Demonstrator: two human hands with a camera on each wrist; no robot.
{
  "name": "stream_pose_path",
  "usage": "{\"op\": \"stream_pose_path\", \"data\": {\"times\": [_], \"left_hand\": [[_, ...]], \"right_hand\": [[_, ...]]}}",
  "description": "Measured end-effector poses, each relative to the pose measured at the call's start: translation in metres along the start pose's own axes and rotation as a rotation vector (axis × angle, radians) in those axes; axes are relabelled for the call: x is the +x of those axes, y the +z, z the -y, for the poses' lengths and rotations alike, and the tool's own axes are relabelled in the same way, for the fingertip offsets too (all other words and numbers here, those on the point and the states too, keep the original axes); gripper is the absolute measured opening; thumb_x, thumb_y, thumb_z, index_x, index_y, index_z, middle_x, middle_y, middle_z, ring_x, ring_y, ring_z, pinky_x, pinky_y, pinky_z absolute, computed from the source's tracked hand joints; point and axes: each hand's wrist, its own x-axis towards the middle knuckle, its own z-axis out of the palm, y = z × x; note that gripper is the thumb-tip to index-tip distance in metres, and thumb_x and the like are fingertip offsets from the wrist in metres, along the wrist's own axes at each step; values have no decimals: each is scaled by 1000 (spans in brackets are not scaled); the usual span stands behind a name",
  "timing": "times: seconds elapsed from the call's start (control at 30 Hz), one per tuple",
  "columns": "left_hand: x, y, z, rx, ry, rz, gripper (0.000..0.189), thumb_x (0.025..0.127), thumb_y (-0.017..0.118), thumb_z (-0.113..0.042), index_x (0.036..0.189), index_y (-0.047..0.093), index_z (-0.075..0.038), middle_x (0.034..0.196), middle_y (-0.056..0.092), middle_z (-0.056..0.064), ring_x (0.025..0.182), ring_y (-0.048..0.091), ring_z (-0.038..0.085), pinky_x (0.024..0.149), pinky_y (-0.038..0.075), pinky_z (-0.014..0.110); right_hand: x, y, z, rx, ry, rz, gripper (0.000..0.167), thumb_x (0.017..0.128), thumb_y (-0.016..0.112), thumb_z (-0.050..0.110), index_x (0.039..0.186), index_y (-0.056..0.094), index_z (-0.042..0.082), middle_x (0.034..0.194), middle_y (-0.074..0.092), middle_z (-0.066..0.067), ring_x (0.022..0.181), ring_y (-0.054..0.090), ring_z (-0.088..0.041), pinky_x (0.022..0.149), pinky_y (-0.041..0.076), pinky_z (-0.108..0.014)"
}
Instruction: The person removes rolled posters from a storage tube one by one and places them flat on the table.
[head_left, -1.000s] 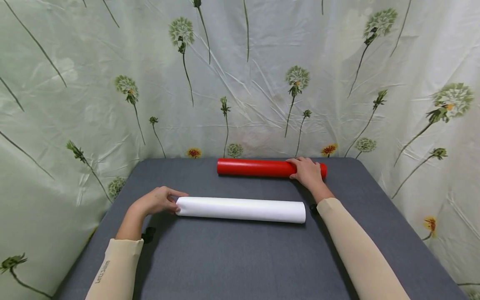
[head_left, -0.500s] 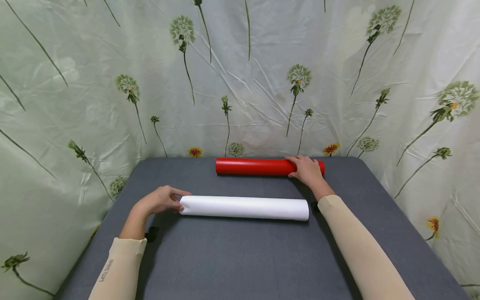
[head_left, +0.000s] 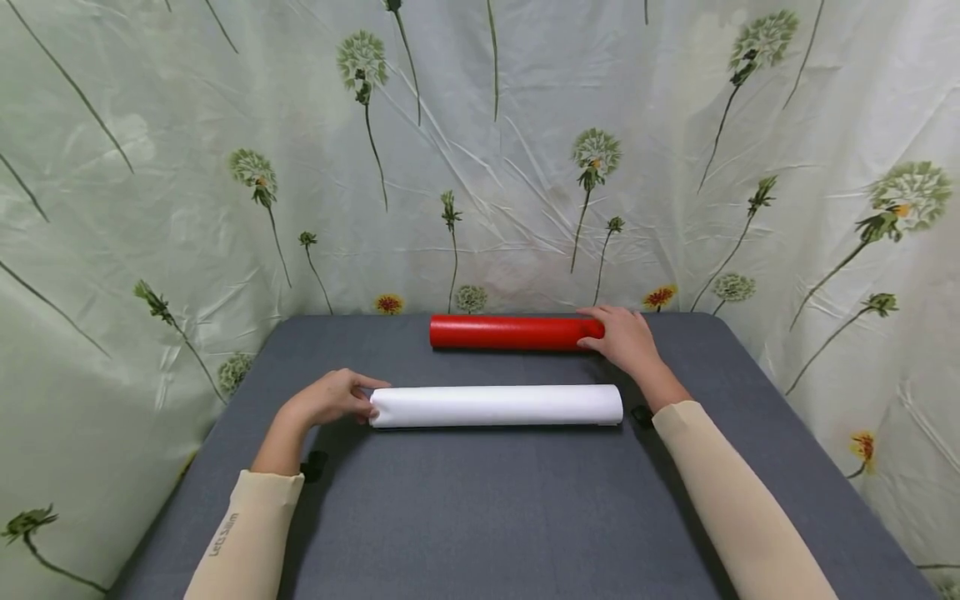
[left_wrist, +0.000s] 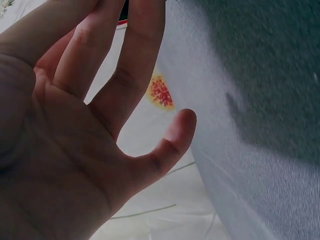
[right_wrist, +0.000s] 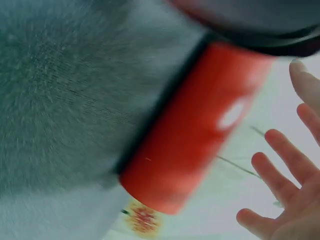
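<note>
A white roll (head_left: pixel 495 406) lies across the middle of the table, its long side roughly level with the red roll behind it. My left hand (head_left: pixel 330 398) pinches the white roll's left end between thumb and fingers, and the end is dented there. In the left wrist view the other fingers of my left hand (left_wrist: pixel 100 105) are apart, while the pinching fingertips are cut off. The red roll (head_left: pixel 510 332) lies near the table's back edge. Over its right end is my right hand (head_left: pixel 628 337). Seen from the right wrist, my right hand's fingers (right_wrist: pixel 287 145) are spread and straight, apart from the red roll (right_wrist: pixel 195 130).
The table (head_left: pixel 487 517) has a dark grey top. A pale curtain (head_left: pixel 300 108) with a dandelion print hangs behind and at both sides. In the right wrist view a dark rounded shape (right_wrist: pixel 270 17) stands close to the camera, blurred.
The white roll has shifted right and slightly back with my left hand, its right end swinging farther back. My right hand has moved right, loosening from the red roll and now covering its end.
</note>
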Motion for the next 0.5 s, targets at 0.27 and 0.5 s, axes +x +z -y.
{"op": "stream_pose_path", "data": {"times": [0.27, 0.5], "left_hand": [[7, 4, -7, -6, 13, 9, 54, 95, 80, -16, 146, 65, -6, 97, 81, 7, 82, 75, 15, 82, 58, 36], [11, 11, -15, -16, 22, 7, 57, 93, 82, -15, 146, 64, -4, 103, 80, 10, 83, 75, 16, 83, 60, 38]], "right_hand": [[-48, -17, 20, 117, -70, -32, 65, 93, 82, 38, 152, 59, 24, 159, 55, -15, 147, 47, -42, 116, 37, -69], [-78, 4, 38, 123, -167, -42, 56, 87, 89, 30, 139, 71, 23, 146, 66, -11, 136, 58, -35, 110, 47, -63]]}}
